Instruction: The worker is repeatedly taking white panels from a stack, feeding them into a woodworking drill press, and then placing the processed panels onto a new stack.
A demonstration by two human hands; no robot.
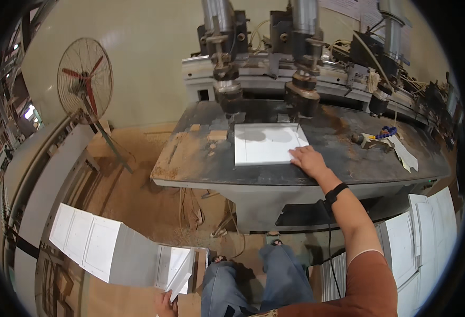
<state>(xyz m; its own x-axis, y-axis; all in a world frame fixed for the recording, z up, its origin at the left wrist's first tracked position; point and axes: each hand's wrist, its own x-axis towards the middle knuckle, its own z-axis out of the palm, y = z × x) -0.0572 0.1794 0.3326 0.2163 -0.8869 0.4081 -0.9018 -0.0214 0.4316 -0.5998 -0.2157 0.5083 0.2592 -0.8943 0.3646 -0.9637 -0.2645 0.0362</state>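
On the dark machine table [348, 164] lies a white rectangular panel [264, 150] with faint lines near its edges. My right hand [307, 160] is at its near right corner, fingers bent over the edge; the thumb's place is unclear. At the lower left, my left hand [166, 305] is closed on the near end of a tilted white panel [181, 274]. That piece leans over the right end of a stack of white panels [103, 245]. Part of the left hand is cut off by the picture's lower edge.
Drill-like spindle heads [302, 87] hang above the table's far side. A wooden block [217, 135] and sawdust lie left of the panel. A blue jointed hose [385, 132] is at the right. More white panels [401, 238] stand at lower right; a fan [86, 79] stands far left.
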